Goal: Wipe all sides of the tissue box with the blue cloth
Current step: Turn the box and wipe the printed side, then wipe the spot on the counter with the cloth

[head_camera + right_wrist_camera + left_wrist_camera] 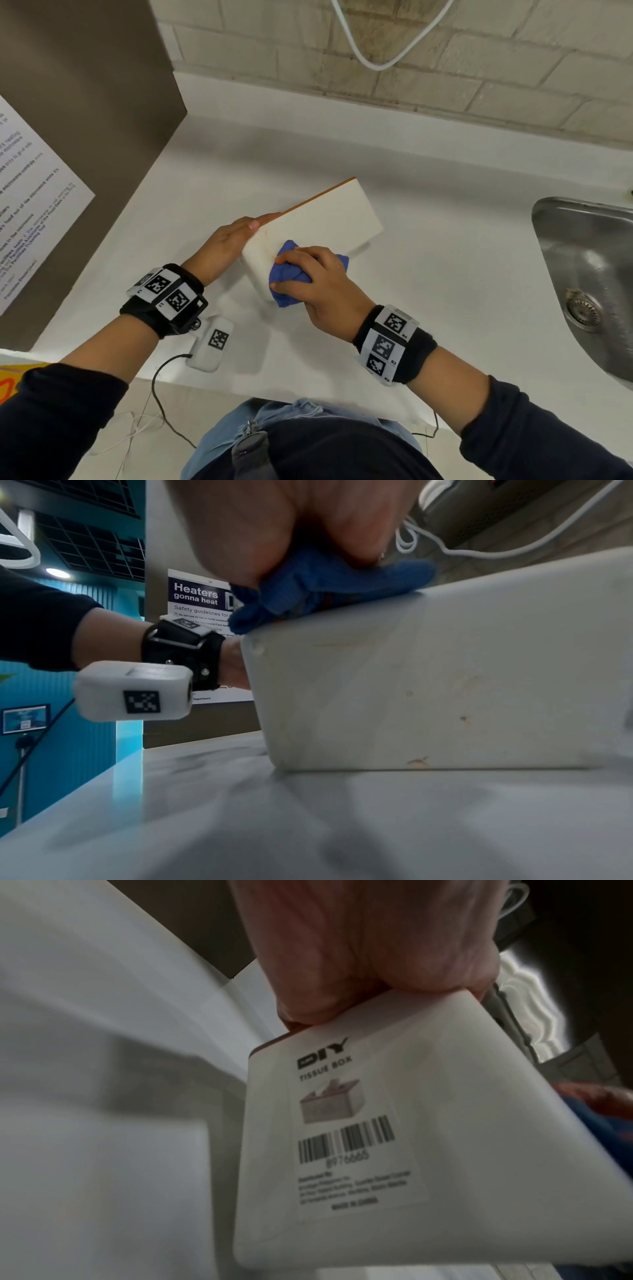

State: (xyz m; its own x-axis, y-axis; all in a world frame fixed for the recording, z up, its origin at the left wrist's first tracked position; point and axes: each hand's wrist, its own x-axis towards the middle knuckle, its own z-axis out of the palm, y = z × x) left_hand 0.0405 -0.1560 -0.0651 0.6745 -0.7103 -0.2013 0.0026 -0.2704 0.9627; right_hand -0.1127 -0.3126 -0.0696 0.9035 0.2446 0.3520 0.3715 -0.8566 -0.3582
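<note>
Well behind the tissue box [325, 219], white counter [445, 274] meets brick wall [445, 78].

blue cloth [291, 274], white tissue box [325, 219]

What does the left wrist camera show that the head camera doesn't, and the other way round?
Only the left wrist view shows the barcode sticker printed TISSUE BOX on the white rectangular tissue box. Only the head view shows the printed paper notice on the brown panel and the black wristbands with square markers. Both show the box, the left hand pressing against its edge, the white countertop and some of the blue cloth.
</note>
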